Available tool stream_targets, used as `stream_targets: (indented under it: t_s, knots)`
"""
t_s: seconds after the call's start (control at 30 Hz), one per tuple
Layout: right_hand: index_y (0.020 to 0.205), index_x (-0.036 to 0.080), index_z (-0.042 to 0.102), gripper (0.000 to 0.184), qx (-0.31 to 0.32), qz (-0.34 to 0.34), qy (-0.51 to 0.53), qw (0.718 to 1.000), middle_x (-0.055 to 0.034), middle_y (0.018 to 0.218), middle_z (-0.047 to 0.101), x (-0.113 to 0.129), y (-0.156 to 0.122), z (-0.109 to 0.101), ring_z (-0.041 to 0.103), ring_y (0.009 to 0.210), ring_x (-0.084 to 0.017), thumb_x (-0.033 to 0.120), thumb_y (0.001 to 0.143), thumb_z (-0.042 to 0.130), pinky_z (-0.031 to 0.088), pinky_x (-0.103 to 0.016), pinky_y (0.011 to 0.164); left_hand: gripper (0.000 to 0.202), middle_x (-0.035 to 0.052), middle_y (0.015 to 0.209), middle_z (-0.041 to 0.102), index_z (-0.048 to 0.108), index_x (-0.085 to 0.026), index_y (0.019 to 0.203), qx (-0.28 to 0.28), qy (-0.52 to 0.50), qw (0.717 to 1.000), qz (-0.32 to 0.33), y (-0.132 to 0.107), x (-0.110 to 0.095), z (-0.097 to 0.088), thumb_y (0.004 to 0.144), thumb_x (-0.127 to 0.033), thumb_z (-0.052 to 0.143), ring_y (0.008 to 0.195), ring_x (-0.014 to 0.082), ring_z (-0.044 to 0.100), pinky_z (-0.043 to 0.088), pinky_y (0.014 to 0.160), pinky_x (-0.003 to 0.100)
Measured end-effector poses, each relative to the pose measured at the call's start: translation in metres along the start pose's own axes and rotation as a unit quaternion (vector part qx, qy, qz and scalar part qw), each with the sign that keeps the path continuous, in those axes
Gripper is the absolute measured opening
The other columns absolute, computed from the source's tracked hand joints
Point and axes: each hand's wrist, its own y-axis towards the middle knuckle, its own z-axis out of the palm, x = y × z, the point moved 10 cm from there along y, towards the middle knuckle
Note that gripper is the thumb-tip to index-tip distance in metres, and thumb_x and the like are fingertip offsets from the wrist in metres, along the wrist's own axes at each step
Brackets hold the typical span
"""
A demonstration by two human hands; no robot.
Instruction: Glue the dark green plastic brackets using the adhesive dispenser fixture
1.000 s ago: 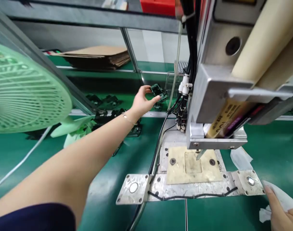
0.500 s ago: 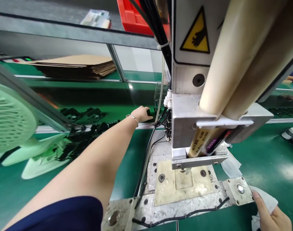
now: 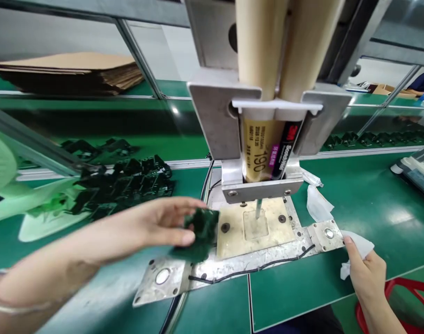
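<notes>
My left hand (image 3: 156,221) grips a dark green plastic part (image 3: 203,232), blurred by motion, between thumb and fingers. It hovers just left of the cream fixture plate (image 3: 234,243), which has a shallow square recess. Above that plate, a twin adhesive cartridge (image 3: 262,148) sits in a metal holder, its thin nozzle (image 3: 258,208) pointing down at the recess. At the right, my right hand (image 3: 368,271) pinches a white wipe (image 3: 361,242) beside the right button block (image 3: 327,234). Its thumb lies close to the block's edge.
Several dark parts (image 3: 128,185) are piled left of the machine, near a pale green fan (image 3: 3,171). The left button block (image 3: 162,277) juts toward me. A crumpled wipe (image 3: 318,204) lies at right; stacked cardboard (image 3: 68,69) stands behind. A red stool (image 3: 407,287) is at lower right.
My left hand has come back from the rear rail beside the machine, bringing the dark part to the fixture's left side. My right hand still holds the wipe. The view has turned right.
</notes>
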Motion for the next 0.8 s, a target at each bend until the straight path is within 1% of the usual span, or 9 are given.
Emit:
stream_targets:
  t_s: [0.07,0.1,0.17,0.23,0.33,0.47,0.63,0.73,0.8]
  knots:
    - [0.096,0.012,0.085,0.064,0.006,-0.005,0.008,1.000,-0.0132,0.083,0.080,0.001,0.002,0.001,0.078,0.084,-0.036,0.072,0.078,0.072,0.061,-0.036,0.063,0.058,0.0113,0.102,0.077,0.076,-0.018,0.110,0.158,-0.050,0.982,-0.090,-0.020,0.035,0.057,0.058,-0.036,0.097,0.091,0.0312,0.074,0.062,0.083,0.045]
    - [0.097,0.012,0.085,0.065,0.006,-0.008,0.011,1.000,-0.0135,0.084,0.080,0.000,0.003,0.001,0.078,0.085,-0.036,0.072,0.078,0.072,0.062,-0.036,0.064,0.061,0.0102,0.100,0.076,0.075,-0.018,0.113,0.193,-0.066,0.972,-0.114,-0.027,0.045,0.078,0.060,-0.039,0.096,0.087,0.0279,0.073,0.062,0.081,0.041]
    - [0.099,0.012,0.085,0.065,0.006,-0.012,0.013,1.000,-0.0138,0.087,0.081,0.000,0.003,0.000,0.078,0.087,-0.036,0.072,0.079,0.071,0.062,-0.037,0.066,0.067,0.0075,0.093,0.074,0.073,-0.019,0.116,0.186,-0.078,0.971,-0.125,-0.027,0.050,0.101,0.058,-0.042,0.098,0.079,0.0240,0.071,0.061,0.075,0.037]
    - [0.100,0.012,0.084,0.065,0.008,-0.014,0.013,1.000,-0.0139,0.089,0.081,-0.001,0.003,0.001,0.078,0.088,-0.036,0.072,0.080,0.070,0.062,-0.037,0.067,0.068,0.0070,0.096,0.072,0.072,-0.021,0.115,0.159,-0.081,0.978,-0.113,-0.016,0.045,0.113,0.055,-0.040,0.099,0.083,0.0244,0.071,0.061,0.078,0.037]
    - [0.100,0.013,0.084,0.065,0.009,-0.017,0.019,1.000,-0.0138,0.089,0.081,0.001,0.001,0.001,0.078,0.087,-0.036,0.073,0.080,0.070,0.062,-0.038,0.067,0.063,0.0071,0.099,0.069,0.069,-0.021,0.107,0.139,-0.077,0.985,-0.071,0.004,0.029,0.121,0.054,-0.039,0.098,0.095,0.0270,0.070,0.060,0.086,0.040]
    - [0.100,0.013,0.085,0.061,0.010,-0.023,0.033,0.999,-0.0139,0.091,0.081,0.006,-0.001,0.002,0.078,0.090,-0.036,0.070,0.081,0.071,0.062,-0.039,0.071,0.071,0.0026,0.090,0.063,0.056,-0.021,0.115,0.111,-0.017,0.993,0.036,0.023,0.015,0.120,0.060,-0.043,0.093,0.088,0.0246,0.067,0.057,0.088,0.044]
    - [0.100,0.014,0.085,0.058,0.016,-0.026,0.034,0.999,-0.0127,0.091,0.081,0.011,-0.002,0.003,0.078,0.092,-0.036,0.067,0.082,0.070,0.062,-0.041,0.076,0.072,0.0102,0.105,0.063,0.047,-0.020,0.124,0.065,0.122,0.980,0.141,0.028,0.011,0.117,0.072,-0.055,0.080,0.101,0.0304,0.066,0.054,0.100,0.054]
    - [0.100,0.015,0.085,0.058,0.013,-0.013,0.028,0.999,-0.0124,0.091,0.082,0.012,-0.002,0.000,0.078,0.091,-0.036,0.067,0.079,0.071,0.062,-0.042,0.079,0.084,0.0201,0.129,0.059,0.046,-0.018,0.137,0.059,0.217,0.963,0.146,0.022,0.011,0.114,0.073,-0.063,0.076,0.120,0.0387,0.062,0.049,0.109,0.060]
    - [0.097,0.016,0.085,0.057,0.017,-0.009,0.024,1.000,-0.0121,0.091,0.082,0.017,-0.001,-0.001,0.077,0.091,-0.036,0.067,0.076,0.073,0.061,-0.042,0.080,0.102,0.0233,0.154,0.044,0.041,-0.018,0.150,0.023,0.275,0.950,0.148,0.011,0.010,0.097,0.069,-0.067,0.078,0.142,0.0438,0.046,0.040,0.118,0.062]
